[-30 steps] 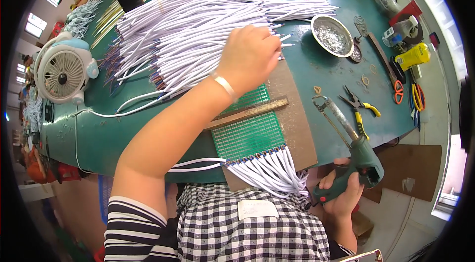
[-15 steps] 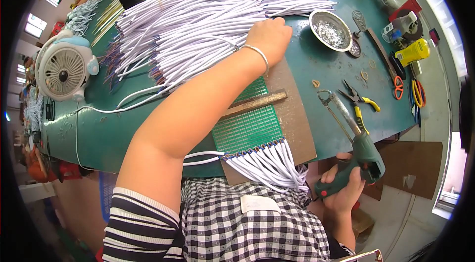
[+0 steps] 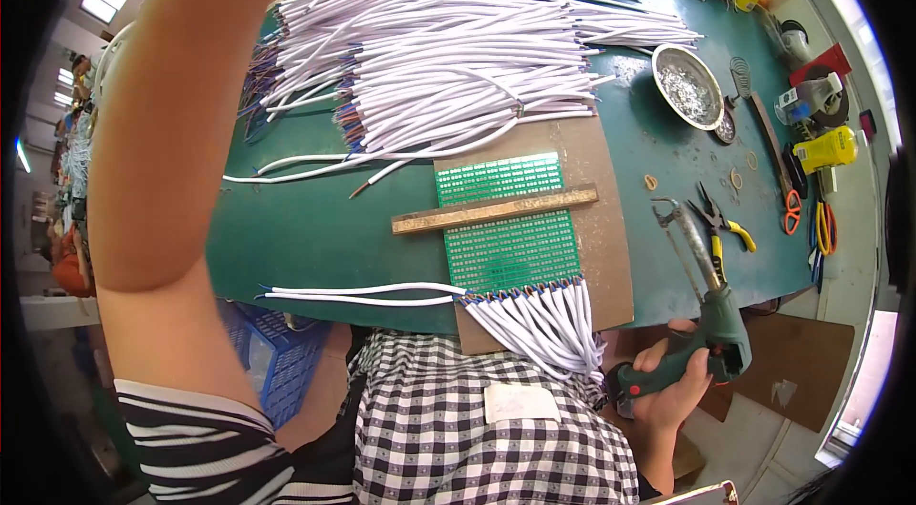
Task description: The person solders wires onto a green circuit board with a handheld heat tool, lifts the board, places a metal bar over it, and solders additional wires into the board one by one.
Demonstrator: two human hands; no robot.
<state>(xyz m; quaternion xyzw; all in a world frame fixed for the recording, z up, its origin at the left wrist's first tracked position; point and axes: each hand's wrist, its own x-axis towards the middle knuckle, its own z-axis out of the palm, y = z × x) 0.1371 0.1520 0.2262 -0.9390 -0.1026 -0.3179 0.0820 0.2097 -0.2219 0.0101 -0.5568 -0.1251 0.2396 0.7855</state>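
My right hand (image 3: 676, 376) is wrapped round the green grip of a soldering gun (image 3: 727, 324), its metal tip pointing up and away from me. My left forearm (image 3: 167, 123) reaches up across the left side to the top edge. A blurred grey band shows at that wrist; the hand itself lies out of view. Before me, a green circuit board panel (image 3: 510, 252) rests on a brown board (image 3: 601, 219), with a wooden strip (image 3: 496, 209) across it. White cables (image 3: 534, 324) line its near edge, and two of them stretch out to the left.
A large pile of white cables (image 3: 458, 57) covers the far table. To the right are a metal bowl of solder bits (image 3: 689, 90), pliers (image 3: 720, 224), orange-handled scissors (image 3: 792, 209) and a yellow bottle (image 3: 825, 150). A blue crate (image 3: 286, 362) stands below the table's left edge.
My left arm has swung from over the board and cable pile to the far left, uncovering the panel and a second loose cable. The right hand keeps its grip on the soldering gun.
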